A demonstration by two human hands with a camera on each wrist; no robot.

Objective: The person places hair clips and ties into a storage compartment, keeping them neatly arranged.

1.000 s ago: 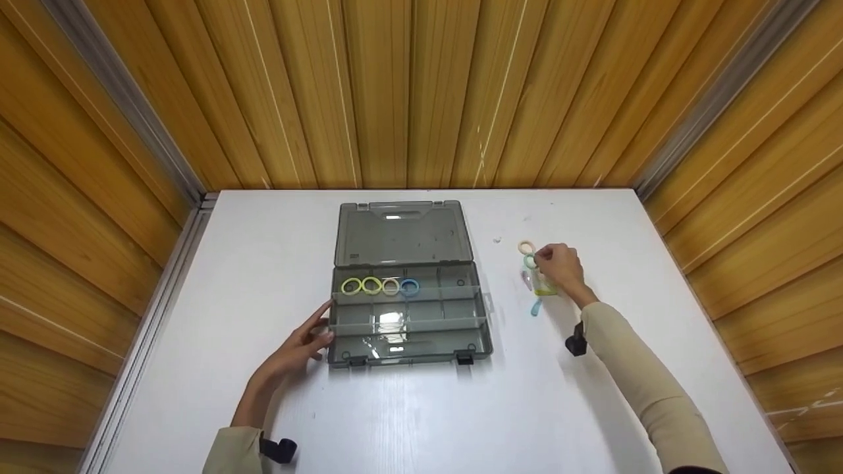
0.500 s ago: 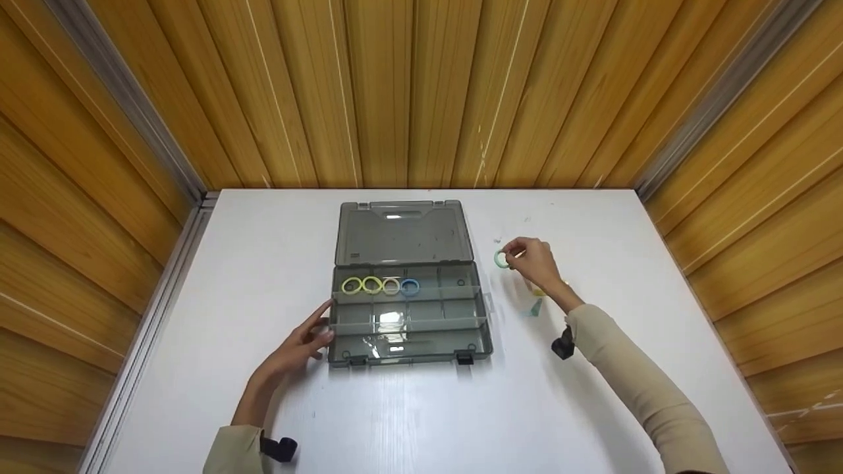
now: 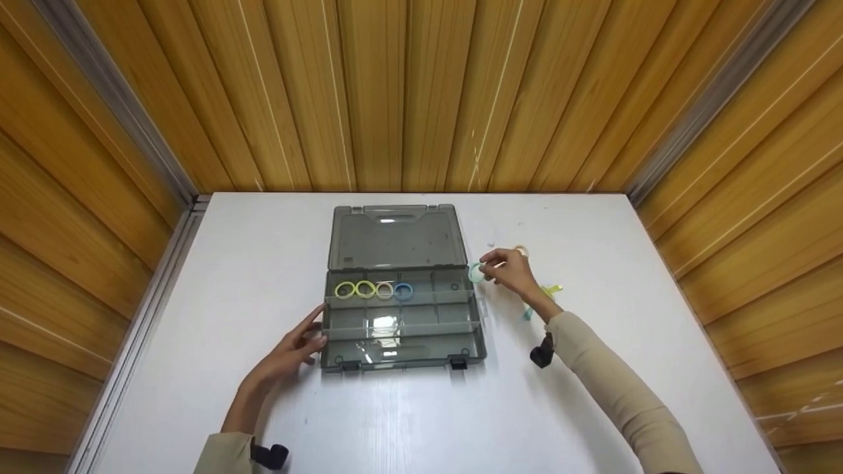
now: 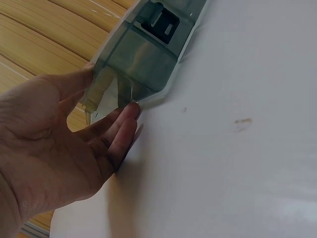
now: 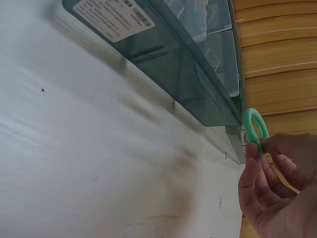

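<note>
While my right hand pinches the smooth green ring mid-right, loosening could drop it; my left hand spreads against the grey plastic box.

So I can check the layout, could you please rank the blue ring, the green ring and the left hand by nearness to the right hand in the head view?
1. Green ring: pinched by the right hand.
2. Blue ring: in the back row of the open box.
3. Left hand: at the box's left side.
</note>
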